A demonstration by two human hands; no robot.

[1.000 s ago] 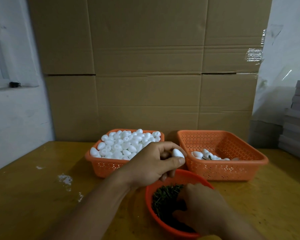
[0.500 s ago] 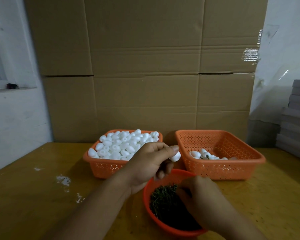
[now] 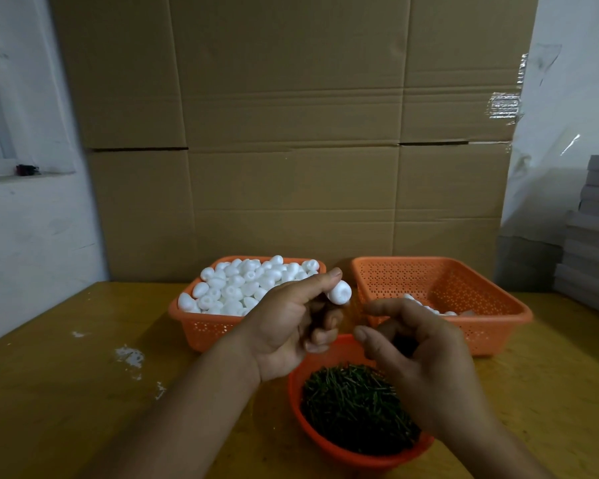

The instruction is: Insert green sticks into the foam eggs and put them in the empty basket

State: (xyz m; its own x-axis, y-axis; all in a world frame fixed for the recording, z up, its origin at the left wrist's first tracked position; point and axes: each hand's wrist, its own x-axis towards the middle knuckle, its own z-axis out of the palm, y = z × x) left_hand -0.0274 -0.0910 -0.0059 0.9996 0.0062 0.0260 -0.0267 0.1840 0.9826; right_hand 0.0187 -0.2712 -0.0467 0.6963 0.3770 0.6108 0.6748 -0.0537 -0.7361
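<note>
My left hand [image 3: 291, 326] pinches a white foam egg [image 3: 339, 292] between thumb and forefinger, raised above the bowl's far rim. My right hand [image 3: 419, 361] hovers over the round orange bowl [image 3: 329, 444] of green sticks [image 3: 353, 406]. Its thumb and forefinger are curled together just right of the egg, pinching a thin stick that is blurred and barely visible. The left orange basket [image 3: 201, 330] is heaped with foam eggs [image 3: 242, 288]. The right orange basket [image 3: 498, 319] holds a few finished eggs [image 3: 429, 308], partly hidden behind my right hand.
Both baskets stand at the back of a yellow-brown table [image 3: 66, 392] with white scuffs on its left. Large cardboard boxes [image 3: 291, 133] rise close behind them. A stack of grey boards [image 3: 592, 236] sits at the right edge.
My right hand has lifted out of the stick bowl and risen toward the egg. My left hand has turned the egg's end toward the right hand.
</note>
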